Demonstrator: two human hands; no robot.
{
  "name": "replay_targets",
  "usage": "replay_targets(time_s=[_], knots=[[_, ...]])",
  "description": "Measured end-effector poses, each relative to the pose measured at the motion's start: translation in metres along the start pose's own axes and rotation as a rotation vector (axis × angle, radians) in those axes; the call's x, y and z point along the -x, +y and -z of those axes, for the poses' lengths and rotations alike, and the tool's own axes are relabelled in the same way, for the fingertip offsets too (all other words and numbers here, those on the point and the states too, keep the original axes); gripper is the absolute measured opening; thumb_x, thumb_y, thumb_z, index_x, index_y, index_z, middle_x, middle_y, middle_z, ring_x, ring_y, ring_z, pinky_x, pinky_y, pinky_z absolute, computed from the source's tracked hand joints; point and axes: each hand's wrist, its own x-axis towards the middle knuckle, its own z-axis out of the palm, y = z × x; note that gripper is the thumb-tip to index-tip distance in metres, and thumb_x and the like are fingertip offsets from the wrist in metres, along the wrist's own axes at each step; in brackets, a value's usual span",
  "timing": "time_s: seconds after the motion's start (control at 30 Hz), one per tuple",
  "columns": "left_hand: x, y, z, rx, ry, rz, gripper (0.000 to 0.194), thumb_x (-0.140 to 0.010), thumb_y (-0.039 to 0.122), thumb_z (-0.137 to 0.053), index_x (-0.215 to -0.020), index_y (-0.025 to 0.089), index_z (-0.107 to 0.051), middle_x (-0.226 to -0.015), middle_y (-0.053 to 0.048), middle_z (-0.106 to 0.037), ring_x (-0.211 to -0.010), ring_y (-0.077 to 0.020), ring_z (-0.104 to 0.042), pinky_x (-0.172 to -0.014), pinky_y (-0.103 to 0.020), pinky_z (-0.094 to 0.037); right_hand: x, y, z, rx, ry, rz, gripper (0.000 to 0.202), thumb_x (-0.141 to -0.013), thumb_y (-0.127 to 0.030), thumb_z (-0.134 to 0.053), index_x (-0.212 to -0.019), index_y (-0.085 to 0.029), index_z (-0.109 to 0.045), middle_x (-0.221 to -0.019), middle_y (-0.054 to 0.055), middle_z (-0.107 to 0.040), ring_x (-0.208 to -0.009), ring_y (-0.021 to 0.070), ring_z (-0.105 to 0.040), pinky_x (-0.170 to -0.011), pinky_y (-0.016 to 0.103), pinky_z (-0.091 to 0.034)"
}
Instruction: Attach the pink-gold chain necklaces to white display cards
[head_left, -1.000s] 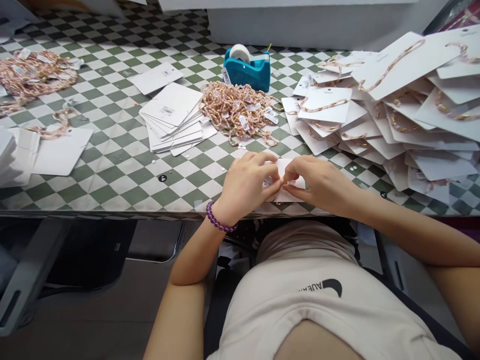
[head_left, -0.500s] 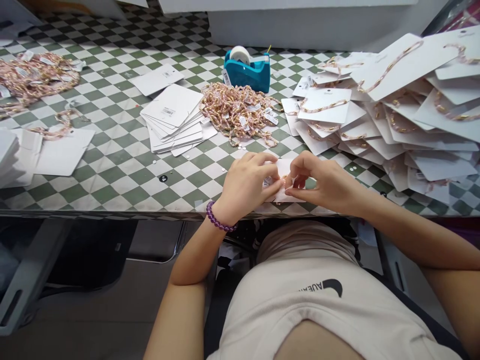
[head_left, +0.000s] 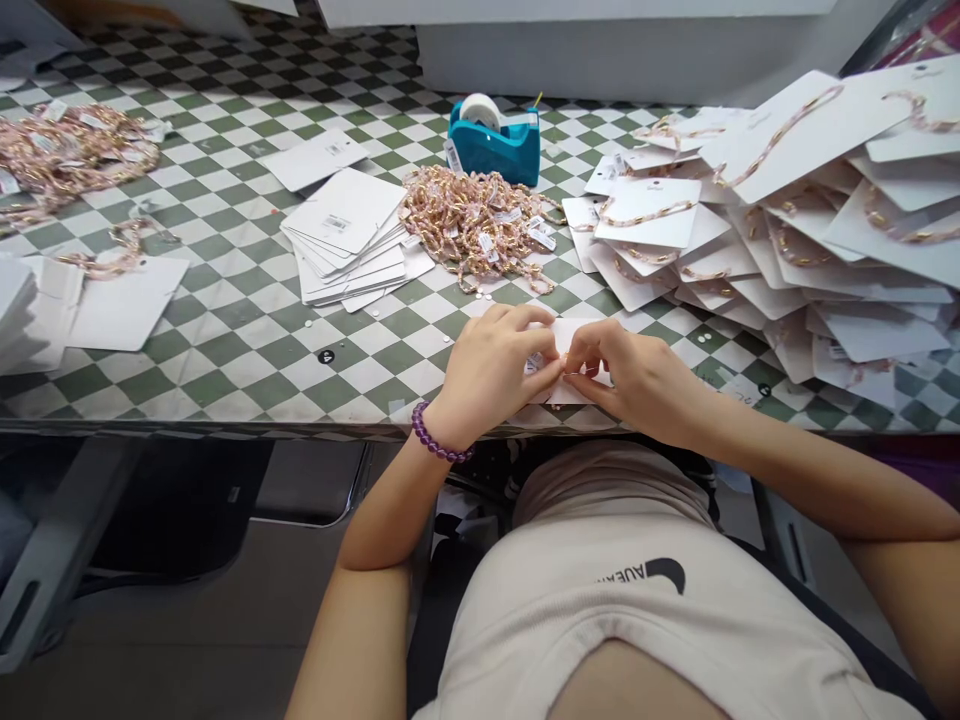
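Near the table's front edge a white card [head_left: 571, 393] lies under both hands. My left hand [head_left: 501, 362], with a purple bead bracelet [head_left: 435, 440] at its wrist, presses on the card with its fingers closed on the end of a pink and gold beaded strand, mostly hidden. Touching fingertips with it, my right hand [head_left: 626, 372] pinches something small and thin at the card's middle, too fine to make out. Behind the hands sits a pile of pink and gold beaded strands [head_left: 480, 220] with small barcode tags.
A teal tape dispenser [head_left: 496, 150] stands behind the bead pile. Left of it are stacked white cards [head_left: 352, 215]. Many carded strands [head_left: 795, 250] are heaped at the right. More strands [head_left: 75, 150] and cards [head_left: 127, 305] lie at the far left.
My right hand has shifted slightly left and its fingers have drawn closer together, meeting my left fingertips. My left hand has hardly moved.
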Motion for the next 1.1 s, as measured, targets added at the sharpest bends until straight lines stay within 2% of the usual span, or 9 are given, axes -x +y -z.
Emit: replay_targets(time_s=[0.13,0.37,0.57,0.73,0.9,1.0,1.1], knots=[[0.0,0.001,0.001,-0.004,-0.014,0.009,0.022,-0.091,0.033,-0.061,-0.077,0.019,-0.068,-0.121,-0.002,-0.068,-0.105,-0.0236,-0.06,-0.093,-0.039,-0.046,0.003,0.001,-0.005,0.1,0.079,0.071,0.014,-0.093,-0.018,-0.052,-0.1,-0.021,-0.041,-0.077,-0.001,-0.062,-0.062,0.0109,-0.058,-0.055,0.021,-0.042],[-0.002,0.001,0.004,-0.017,-0.071,0.013,0.024,-0.093,0.038,-0.058,-0.083,0.021,-0.072,-0.126,-0.002,-0.066,-0.109,-0.0261,-0.058,-0.094,-0.041,-0.046,0.004,0.005,-0.009,0.205,0.13,0.183,0.016,-0.091,-0.014,-0.056,-0.101,-0.021,-0.045,-0.081,0.001,-0.064,-0.074,0.0156,-0.061,-0.065,0.026,-0.046],[0.0,-0.002,0.003,-0.004,-0.1,0.011,0.02,-0.094,0.037,-0.057,-0.098,0.027,-0.074,-0.129,-0.001,-0.064,-0.113,-0.0258,-0.055,-0.097,-0.042,-0.044,0.0,0.005,-0.009,0.271,0.124,0.169,0.016,-0.093,-0.019,-0.055,-0.105,-0.02,-0.045,-0.094,0.006,-0.067,-0.087,0.0199,-0.062,-0.074,0.031,-0.047],[0.001,-0.004,0.005,0.0,-0.122,-0.029,0.022,-0.096,0.035,-0.054,-0.104,0.027,-0.073,-0.133,-0.001,-0.062,-0.115,-0.0258,-0.054,-0.097,-0.043,-0.043,-0.001,0.005,-0.009,0.33,0.085,0.152,0.016,-0.094,-0.021,-0.052,-0.108,-0.019,-0.044,-0.09,0.006,-0.066,-0.083,0.0203,-0.062,-0.073,0.031,-0.047],[0.0,-0.002,0.007,0.004,-0.108,-0.007,0.023,-0.096,0.038,-0.055,-0.102,0.026,-0.073,-0.13,-0.003,-0.064,-0.113,-0.0267,-0.056,-0.095,-0.043,-0.044,-0.001,0.01,-0.01,0.325,0.058,0.137,0.025,-0.089,-0.019,-0.054,-0.111,-0.019,-0.044,-0.092,0.006,-0.067,-0.08,0.0206,-0.062,-0.074,0.031,-0.047],[0.001,-0.003,0.006,0.016,-0.096,-0.022,0.023,-0.096,0.038,-0.055,-0.102,0.026,-0.073,-0.13,-0.003,-0.064,-0.113,-0.0261,-0.056,-0.095,-0.043,-0.045,-0.001,0.013,-0.011,0.278,0.075,0.151,0.028,-0.087,-0.018,-0.056,-0.112,-0.019,-0.044,-0.093,0.006,-0.068,-0.081,0.0206,-0.063,-0.073,0.031,-0.048],[0.003,-0.003,0.006,0.014,-0.099,-0.052,0.023,-0.096,0.038,-0.054,-0.101,0.026,-0.073,-0.132,-0.003,-0.063,-0.115,-0.0255,-0.056,-0.096,-0.043,-0.044,0.0,0.012,-0.012,0.225,0.153,0.158,0.023,-0.09,-0.02,-0.057,-0.109,-0.02,-0.045,-0.09,0.004,-0.067,-0.078,0.0181,-0.062,-0.07,0.028,-0.049]])
